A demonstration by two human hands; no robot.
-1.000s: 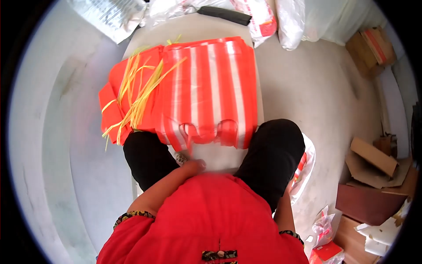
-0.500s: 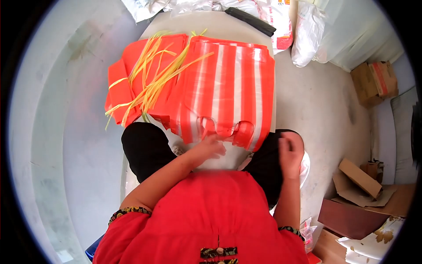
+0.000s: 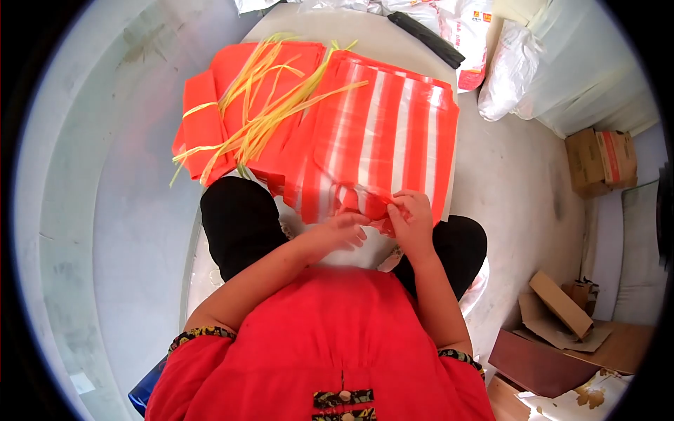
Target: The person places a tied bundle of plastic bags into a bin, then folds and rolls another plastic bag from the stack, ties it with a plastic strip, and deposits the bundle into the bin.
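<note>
A stack of red-and-white striped plastic bags lies before me, its cut handle end towards my lap. My right hand pinches the edge of a bag at this end between thumb and fingers. Just to the left, my left hand is beside the handle cut-outs with its fingers apart, holding nothing that I can see. Yellow strips lie loose over the plain red folded bags left of the stack. Another yellow strip goes round a red bundle at the far left.
A black rolled item lies at the table's far end. White plastic sacks are beyond it. A cardboard box stands at the right, and an opened carton is at the lower right.
My right hand has come up from beside my right leg to the bags' edge and taken hold there. My left hand has moved forward to the handle end. The view has shifted.
</note>
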